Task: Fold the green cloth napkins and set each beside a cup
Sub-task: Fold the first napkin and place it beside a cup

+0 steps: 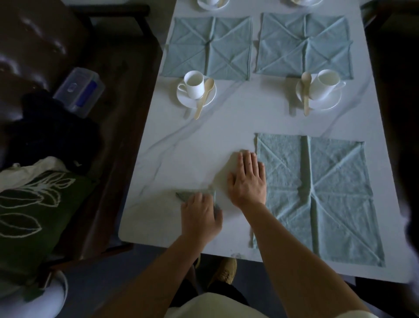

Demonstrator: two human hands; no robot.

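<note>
A partly folded green napkin (221,179) lies blurred on the white marble table (186,147) near its front edge. My left hand (200,215) holds down its near left corner, fingers bent over the cloth. My right hand (248,179) presses flat on its far right part, fingers straight. An unfolded creased napkin (322,195) lies spread to the right. Two more spread napkins (208,47) (303,45) lie farther back. In front of them stand a left cup (193,84) and a right cup (326,84), each on a saucer with a wooden spoon.
Two more cups on saucers (210,3) (301,1) are cut off at the far edge. Left of the table, a dark leather sofa (34,45) holds a clear plastic box (79,90), dark clothing and a green leaf-patterned cushion (34,208). My shoes (224,270) show under the table.
</note>
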